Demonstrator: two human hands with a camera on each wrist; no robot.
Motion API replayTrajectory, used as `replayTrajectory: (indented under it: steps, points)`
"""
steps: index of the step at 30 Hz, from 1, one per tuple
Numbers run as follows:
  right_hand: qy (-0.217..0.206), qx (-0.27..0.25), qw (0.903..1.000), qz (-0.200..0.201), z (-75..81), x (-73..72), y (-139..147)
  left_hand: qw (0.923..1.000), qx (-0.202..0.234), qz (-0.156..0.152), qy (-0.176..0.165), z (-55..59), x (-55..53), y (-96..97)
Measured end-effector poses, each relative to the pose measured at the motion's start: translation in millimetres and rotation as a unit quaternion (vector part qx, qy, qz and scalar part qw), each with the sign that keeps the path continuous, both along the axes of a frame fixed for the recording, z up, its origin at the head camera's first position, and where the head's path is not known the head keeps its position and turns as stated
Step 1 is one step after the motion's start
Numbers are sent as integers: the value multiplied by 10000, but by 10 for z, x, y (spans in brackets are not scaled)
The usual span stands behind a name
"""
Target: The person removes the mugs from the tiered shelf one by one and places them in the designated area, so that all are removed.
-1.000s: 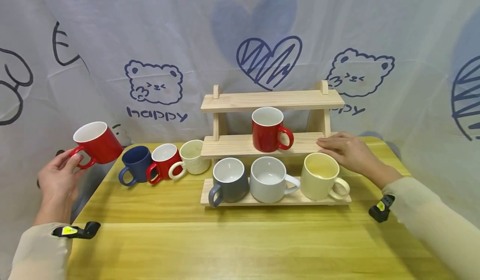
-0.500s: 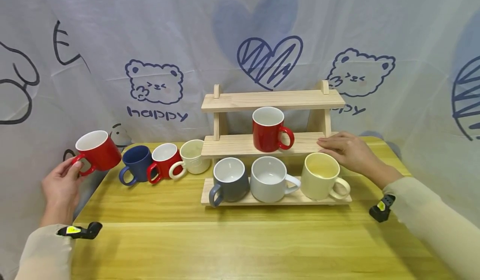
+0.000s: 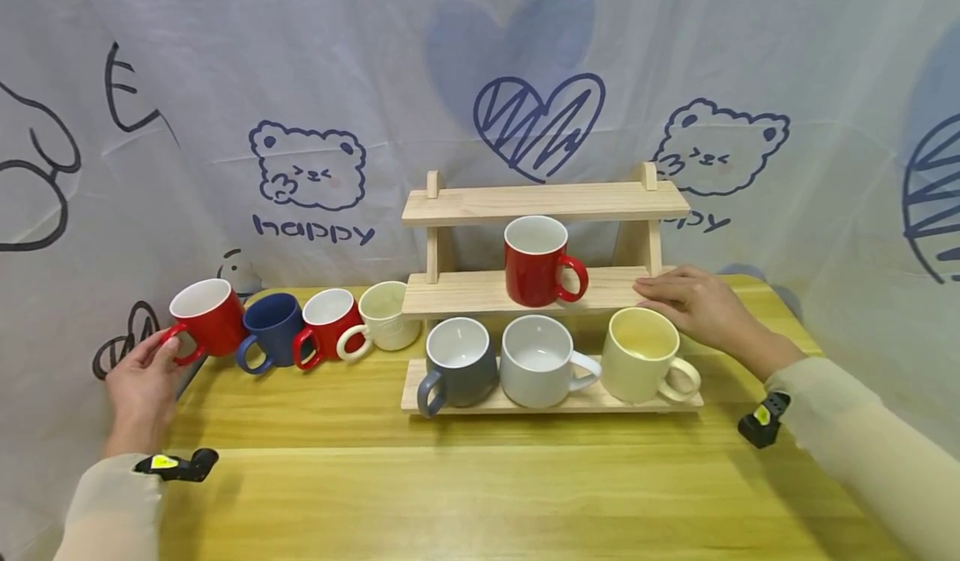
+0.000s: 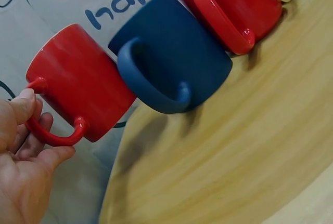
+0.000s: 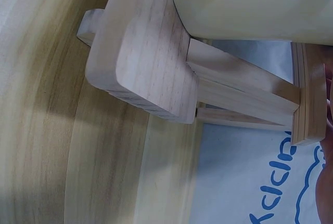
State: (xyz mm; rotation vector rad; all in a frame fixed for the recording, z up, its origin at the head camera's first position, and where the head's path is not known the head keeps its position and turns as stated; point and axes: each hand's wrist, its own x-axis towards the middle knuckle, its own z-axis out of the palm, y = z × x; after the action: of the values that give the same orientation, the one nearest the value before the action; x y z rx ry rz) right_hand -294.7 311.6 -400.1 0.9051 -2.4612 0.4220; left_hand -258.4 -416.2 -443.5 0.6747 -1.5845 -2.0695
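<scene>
At the table's left edge my left hand (image 3: 142, 386) pinches the handle of a red mug (image 3: 213, 323) with a white inside. In the left wrist view that red mug (image 4: 83, 81) leans slightly beside a blue mug (image 4: 177, 52); whether its base touches the table I cannot tell. My right hand (image 3: 693, 307) rests on the right end of the middle shelf of a wooden stand (image 3: 465, 292). Another red mug (image 3: 534, 265) stands on that shelf. On the bottom shelf are a grey mug (image 3: 465, 369), a white mug (image 3: 534, 369) and a pale yellow mug (image 3: 633, 365).
Right of the blue mug stand a smaller red mug (image 3: 330, 323) and a cream mug (image 3: 392, 319), in a row on the wooden table (image 3: 480, 494). A printed curtain (image 3: 420, 61) hangs close behind the table and stand.
My left hand has lowered the red mug and moved it a little to the right, close beside the blue mug. The right hand has stayed on the shelf.
</scene>
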Motion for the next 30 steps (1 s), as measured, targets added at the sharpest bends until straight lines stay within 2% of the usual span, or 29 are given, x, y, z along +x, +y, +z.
replayTrajectory:
  steps: [2, 4, 7, 10, 18, 26, 30]
  points:
    - [-8, 0, 10000, -15, 0, -1, 4, 9999, -89, -42, -20, -69, -21, -18]
    - [-15, 3, 10000, -30, 1, -2, 5, 10000, 3, -28, 51, -109, -40, -25]
    - [-28, -8, 10000, -41, 5, 1, 0, 9998, 93, -119, 110, -141, -38, -19]
    - [-68, -28, 9999, -69, 5, 7, -6, 9997, 185, -157, 13, -153, -28, -6]
    - [-92, -17, 9999, -100, 8, 24, -18, 9979, -77, -229, -599, -304, -55, -35]
    - [-116, -3, 9999, -68, -4, 12, -24, 9985, 141, -123, -521, -391, -73, -57]
    - [-39, -24, 10000, -63, -10, 10, -12, 9988, 212, -216, -374, -403, -81, -51]
